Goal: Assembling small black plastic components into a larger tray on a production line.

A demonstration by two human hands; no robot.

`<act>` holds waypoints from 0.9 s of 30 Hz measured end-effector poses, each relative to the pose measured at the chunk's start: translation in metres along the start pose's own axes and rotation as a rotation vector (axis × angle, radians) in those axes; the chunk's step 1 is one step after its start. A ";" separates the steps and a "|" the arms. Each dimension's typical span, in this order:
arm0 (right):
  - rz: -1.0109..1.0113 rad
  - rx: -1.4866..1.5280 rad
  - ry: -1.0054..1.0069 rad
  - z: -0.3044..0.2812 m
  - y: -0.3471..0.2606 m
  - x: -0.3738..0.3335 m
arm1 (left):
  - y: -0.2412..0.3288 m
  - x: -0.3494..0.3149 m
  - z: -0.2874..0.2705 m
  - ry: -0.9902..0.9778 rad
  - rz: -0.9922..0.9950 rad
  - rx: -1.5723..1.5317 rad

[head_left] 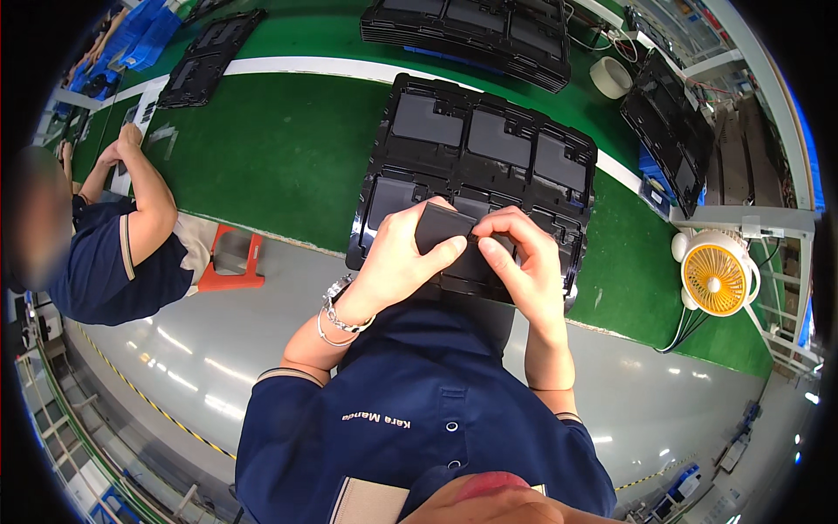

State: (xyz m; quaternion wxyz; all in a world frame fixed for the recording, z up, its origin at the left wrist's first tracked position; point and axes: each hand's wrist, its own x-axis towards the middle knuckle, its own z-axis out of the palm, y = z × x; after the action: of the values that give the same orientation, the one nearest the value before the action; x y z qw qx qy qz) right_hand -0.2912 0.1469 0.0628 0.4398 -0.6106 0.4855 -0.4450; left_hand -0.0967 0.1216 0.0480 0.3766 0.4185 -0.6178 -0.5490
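Note:
A flat, dark grey rectangular panel (443,228) is in my left hand (400,262), with the thumb across its near side and the fingers behind it. My right hand (526,260) is closed in a pinch at the panel's right edge. What lies between those fingertips is too small to make out. Both hands are over the near part of a black moulded tray (462,166). Several similar dark panels, such as one at the far left (428,120), lie in the tray's compartments. My hands hide part of the near row.
A stack of black trays (463,39) stands beyond on the green table (262,148). To the right are a tape roll (610,78), a tilted black tray (668,131) and a yellow-and-white fan (716,275). A co-worker (122,236) sits at the left by an orange stool (236,262).

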 end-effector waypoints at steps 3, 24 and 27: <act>-0.014 -0.122 -0.031 0.004 -0.008 0.002 | 0.002 0.000 -0.001 -0.003 0.002 0.042; -0.109 -0.180 0.044 0.006 0.003 -0.004 | 0.003 -0.003 0.010 -0.009 0.032 0.177; -0.016 -0.151 0.007 0.002 0.000 -0.003 | 0.004 -0.002 0.010 -0.005 0.003 0.164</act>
State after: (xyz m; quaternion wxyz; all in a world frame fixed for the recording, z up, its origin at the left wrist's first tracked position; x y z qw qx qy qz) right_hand -0.2894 0.1500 0.0622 0.3872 -0.6441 0.5145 -0.4129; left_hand -0.1051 0.1274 0.0513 0.3401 0.4458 -0.6623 -0.4969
